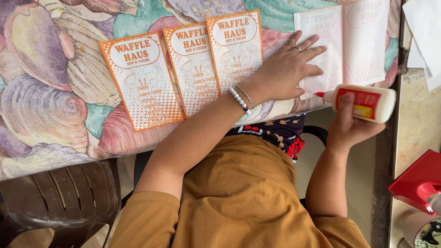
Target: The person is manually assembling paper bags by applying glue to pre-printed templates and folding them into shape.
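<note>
Both hands are at work at the counter's near edge, apart from each other. The left hand (287, 69) lies flat with fingers spread, palm pressing on a white sheet (342, 46) that lies blank side up, its orange print showing faintly through; a ring sits on one finger and two bracelets circle the wrist. The right hand (351, 126) is wrapped around a white glue bottle (363, 103) with a red and yellow label, held sideways with its red nozzle pointing at the sheet's near edge, just beside the left fingertips; whether the tip touches the paper cannot be told. Left of the pressing hand, three orange-and-white printed leaflets (193, 69) lie face up in a row, slightly overlapping, on the counter (46, 92), which is covered by a cloth patterned with large seashells. More white paper (420, 32) rests at the far right corner. A dark brown plastic chair (59, 202) stands below the counter's edge at the left, and a red object (415, 181) sits on a pale surface at the lower right.
</note>
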